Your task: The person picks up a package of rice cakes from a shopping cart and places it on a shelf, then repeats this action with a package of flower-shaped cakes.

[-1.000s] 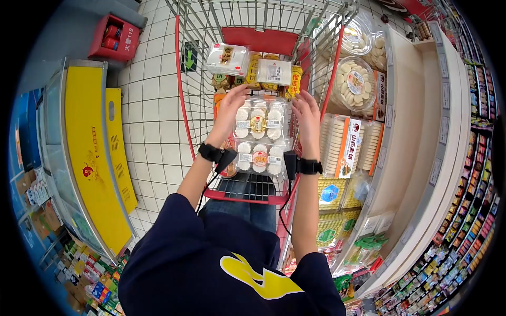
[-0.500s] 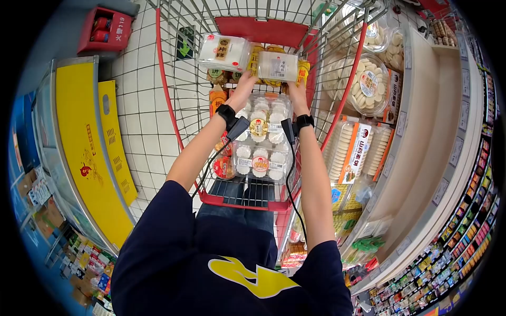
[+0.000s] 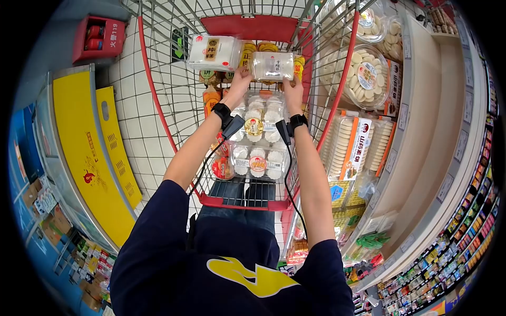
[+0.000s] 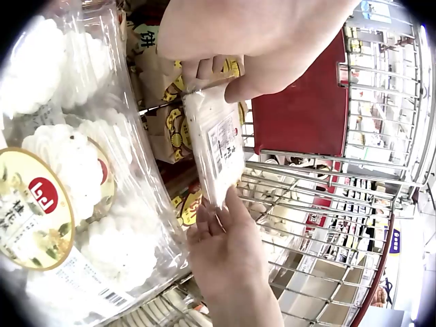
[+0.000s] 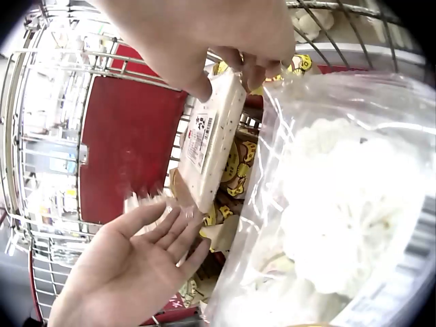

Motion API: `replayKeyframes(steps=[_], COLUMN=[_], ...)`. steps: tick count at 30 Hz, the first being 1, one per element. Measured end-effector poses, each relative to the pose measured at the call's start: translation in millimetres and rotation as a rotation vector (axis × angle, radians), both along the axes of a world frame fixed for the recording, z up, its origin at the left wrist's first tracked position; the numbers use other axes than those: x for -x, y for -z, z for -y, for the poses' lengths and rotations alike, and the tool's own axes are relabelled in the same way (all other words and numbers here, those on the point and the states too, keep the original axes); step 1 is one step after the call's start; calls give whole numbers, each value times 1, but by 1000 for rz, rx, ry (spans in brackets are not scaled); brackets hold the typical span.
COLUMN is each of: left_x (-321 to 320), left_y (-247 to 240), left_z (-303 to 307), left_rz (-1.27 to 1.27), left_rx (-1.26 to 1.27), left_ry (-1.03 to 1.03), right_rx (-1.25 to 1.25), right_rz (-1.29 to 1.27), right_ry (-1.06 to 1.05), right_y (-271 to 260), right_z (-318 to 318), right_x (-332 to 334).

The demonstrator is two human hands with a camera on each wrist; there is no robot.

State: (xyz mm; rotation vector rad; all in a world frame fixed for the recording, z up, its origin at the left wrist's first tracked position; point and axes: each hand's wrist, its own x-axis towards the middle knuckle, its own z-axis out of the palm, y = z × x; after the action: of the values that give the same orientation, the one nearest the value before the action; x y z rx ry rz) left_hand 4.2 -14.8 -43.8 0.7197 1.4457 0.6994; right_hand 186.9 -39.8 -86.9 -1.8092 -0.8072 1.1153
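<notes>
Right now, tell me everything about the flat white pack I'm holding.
The flat white pack is a slim rectangular tray, seemingly film-wrapped, with a white printed label on its face. It hangs above yellow snack bags at the shopping cart's far end, held by its short ends: the left hand pinches one, the right hand curls over the other.

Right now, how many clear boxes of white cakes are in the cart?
2. The far cake box lies farther into the cart; the near cake box is beside it, nearer the person. More may hide underneath.
</notes>
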Motion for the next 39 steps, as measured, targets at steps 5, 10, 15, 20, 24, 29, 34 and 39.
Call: replayKeyframes(steps=[5,10,15,20,24,29,34,39], left_x=[15,15,9,8,8,-6,-24,-59], left_y=[17,15,-17,-85,-146,-241,-320,-384], left_z=[5,33,46,63,76,99,126,160], left_rz=[3,28,265,371,323,326,313,397], left_rx=[97,-18,22,-97,-241,-366,-497,-558], left_ry=[180,174,-41,-183,-186,-200,-86,59], right_rx=[65,35,-63,-153,-203,-265,-339,-413], right_rz=[25,-209,-202,-349,-594,-649,-540,-342], right_ry=[254,218,175,150,178,165,22,35], right_y=[-10,-18,-73,-114,-191,-273,-346,-412], right_z=[7,16,28,46,65,93,130,187], right_x=[3,-1,5,9,14,3,-30,-70])
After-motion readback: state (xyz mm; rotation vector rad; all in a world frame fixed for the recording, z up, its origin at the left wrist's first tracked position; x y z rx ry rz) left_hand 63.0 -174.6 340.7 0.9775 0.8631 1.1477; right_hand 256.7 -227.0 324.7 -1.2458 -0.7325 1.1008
